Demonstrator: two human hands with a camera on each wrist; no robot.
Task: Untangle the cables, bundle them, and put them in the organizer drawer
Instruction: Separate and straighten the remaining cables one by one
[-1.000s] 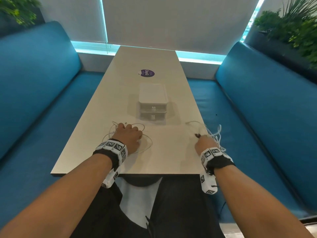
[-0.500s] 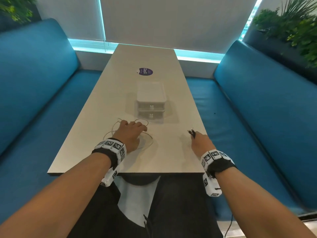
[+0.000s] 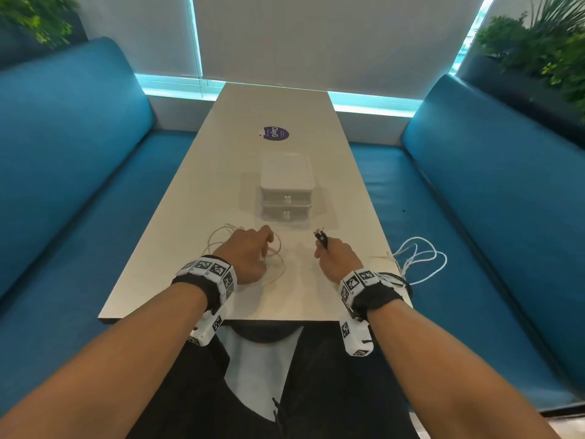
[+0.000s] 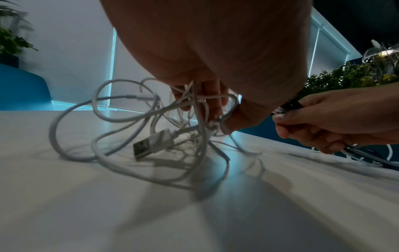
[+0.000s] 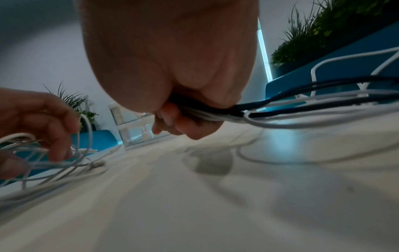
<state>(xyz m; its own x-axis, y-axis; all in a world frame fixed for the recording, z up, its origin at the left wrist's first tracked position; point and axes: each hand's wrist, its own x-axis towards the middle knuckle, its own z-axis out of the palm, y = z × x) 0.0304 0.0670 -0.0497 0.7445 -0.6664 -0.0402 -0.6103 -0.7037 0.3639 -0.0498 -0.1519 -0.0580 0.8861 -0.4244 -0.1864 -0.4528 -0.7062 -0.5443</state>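
- Two blue benches (image 3: 79, 160) run down either side, outward of both hands; planters with green plants (image 3: 544, 55) stand behind their backs.
- One long pale surface (image 3: 196, 198) carries everything.
- One white organizer (image 3: 287, 177) stands just beyond the fingers of both hands, between them. It has two stacked drawers, both closed, each with a small knob.
- One dark round sticker (image 3: 276, 133) lies further out, past the organizer.
- One loose tangle of white cables (image 4: 121, 129) lies under and around the left hand (image 3: 250, 253). How many cables are in it cannot be told. A USB plug (image 4: 151, 145) lies on the surface below the fingers (image 4: 212, 100), which are curled down into the strands and pinch several of them.
- One mixed bundle of cables (image 5: 270, 107), dark and white together, runs through the right hand (image 3: 337, 256), whose fingers (image 5: 183, 122) are curled tight around it. Dark plug ends (image 3: 320, 237) stick out ahead of the fist. The white loops (image 3: 421, 261) trail behind the wrist, off the surface edge and over the right bench.
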